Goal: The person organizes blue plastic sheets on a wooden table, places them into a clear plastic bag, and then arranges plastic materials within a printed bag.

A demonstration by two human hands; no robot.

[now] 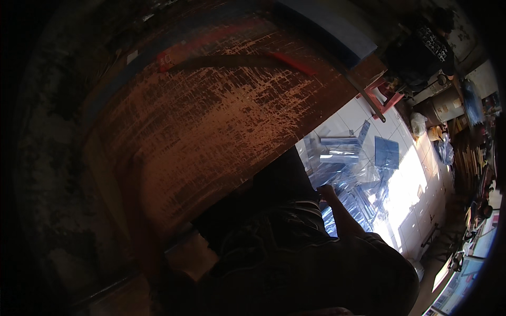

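Note:
My right hand (327, 190) reaches down past the edge of a worn brown wooden tabletop (211, 121) to a heap of clear plastic sheets and pieces (353, 174) on the white tiled floor (406, 184). The fingers touch the heap, but their grip is hidden in shadow. My right forearm (345, 218) comes up from my dark-clothed body at the lower edge. My left hand does not show anywhere. A long dark strip with red ends (237, 60) lies across the far part of the tabletop.
Another person in a dark shirt (421, 50) stands at the upper right near a red metal frame (387, 100). Barrels, bags and stacked goods (448, 121) crowd the right side. A blue sheet (387, 151) lies on the floor.

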